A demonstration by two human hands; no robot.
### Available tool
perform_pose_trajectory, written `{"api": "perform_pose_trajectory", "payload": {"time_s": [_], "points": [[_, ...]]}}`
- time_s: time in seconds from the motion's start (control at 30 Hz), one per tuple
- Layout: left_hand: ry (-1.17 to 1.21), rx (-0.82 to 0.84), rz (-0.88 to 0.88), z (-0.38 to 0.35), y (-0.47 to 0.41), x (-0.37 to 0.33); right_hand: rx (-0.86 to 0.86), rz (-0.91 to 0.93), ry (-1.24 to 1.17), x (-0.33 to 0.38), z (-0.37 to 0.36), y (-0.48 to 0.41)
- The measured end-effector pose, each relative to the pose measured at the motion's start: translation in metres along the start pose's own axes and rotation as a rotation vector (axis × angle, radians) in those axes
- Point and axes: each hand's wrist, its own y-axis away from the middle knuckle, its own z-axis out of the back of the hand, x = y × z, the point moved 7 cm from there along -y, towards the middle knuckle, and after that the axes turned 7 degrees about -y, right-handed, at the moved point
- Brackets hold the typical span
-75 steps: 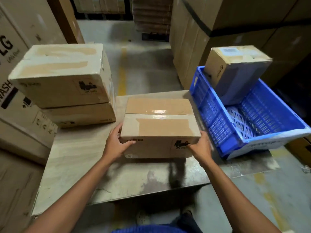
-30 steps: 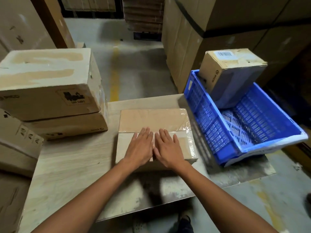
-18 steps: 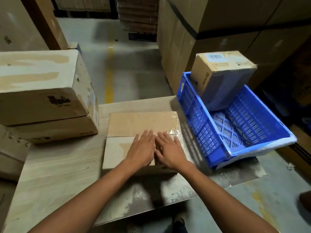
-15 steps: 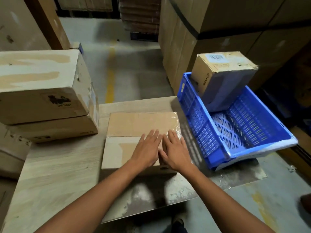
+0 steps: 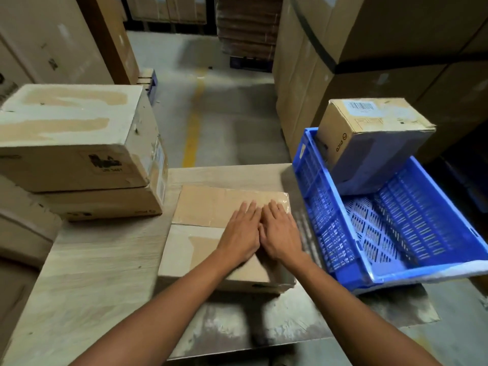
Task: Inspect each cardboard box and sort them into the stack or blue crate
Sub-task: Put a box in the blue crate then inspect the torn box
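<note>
Low in the frame, two bare forearms are reaching up from the bottom edge. The left hand [image 5: 241, 237] and right hand [image 5: 281, 233] are lying flat, side by side and touching, fingers straight and gripping nothing, palms pressing on the top of a taped cardboard box [image 5: 208, 207]. This box is sitting at the centre of the frame on a pale table [image 5: 100, 273]. At the right, just beside it, a blue crate [image 5: 330, 233] is resting tilted, and a smaller box [image 5: 369, 143] is leaning in its far corner. At the left, a stack [image 5: 79, 133] of two boxes is standing on the table's far side. Beyond, a yellow floor line [image 5: 192, 128] is running toward the top, and large cartons [image 5: 396, 35] are filling the upper right.
</note>
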Motion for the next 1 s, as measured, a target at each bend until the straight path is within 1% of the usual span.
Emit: {"api": "perform_pose_trajectory", "payload": {"time_s": [0.07, 0.1, 0.27, 0.33, 0.4, 0.5, 0.57, 0.63, 0.7, 0.8, 0.87, 0.9, 0.97, 1.0], "points": [[-0.016, -0.007, 0.084, 0.000, -0.005, 0.008, -0.006, -0.007, 0.033, -0.001, -0.003, 0.000], [-0.032, -0.005, 0.092, -0.002, -0.006, 0.008, -0.021, -0.009, 0.051, -0.002, -0.006, 0.002], [-0.034, 0.010, 0.040, -0.003, -0.011, 0.016, -0.043, -0.054, 0.116, 0.001, -0.012, -0.008], [-0.034, -0.007, 0.048, 0.005, -0.014, 0.025, -0.043, -0.056, 0.098, 0.008, -0.011, -0.016], [-0.054, -0.033, 0.086, 0.010, -0.014, 0.040, -0.032, -0.005, 0.050, 0.022, -0.013, -0.021], [-0.108, -0.040, 0.160, 0.014, -0.003, 0.073, 0.010, 0.146, -0.016, 0.061, -0.022, -0.019], [-0.133, -0.040, 0.187, 0.017, 0.009, 0.096, 0.034, 0.207, -0.020, 0.086, -0.035, -0.017], [-0.125, -0.048, 0.189, 0.018, 0.018, 0.110, 0.036, 0.193, 0.031, 0.096, -0.046, -0.018], [-0.102, -0.051, 0.187, 0.021, 0.017, 0.113, 0.077, 0.176, 0.100, 0.098, -0.049, -0.024], [-0.074, -0.056, 0.211, 0.029, 0.012, 0.111, 0.076, 0.214, 0.183, 0.097, -0.036, -0.028], [-0.105, -0.039, 0.234, 0.030, 0.016, 0.117, 0.087, 0.174, 0.195, 0.087, -0.027, -0.026], [-0.101, -0.041, 0.267, 0.030, 0.022, 0.124, 0.110, 0.119, 0.175, 0.078, -0.026, -0.023], [-0.036, -0.064, 0.373, 0.031, 0.036, 0.142, 0.125, -0.012, 0.120, 0.060, -0.026, -0.013], [0.033, -0.079, 0.430, 0.030, 0.042, 0.151, 0.091, -0.076, 0.097, 0.051, -0.025, -0.007]]}}
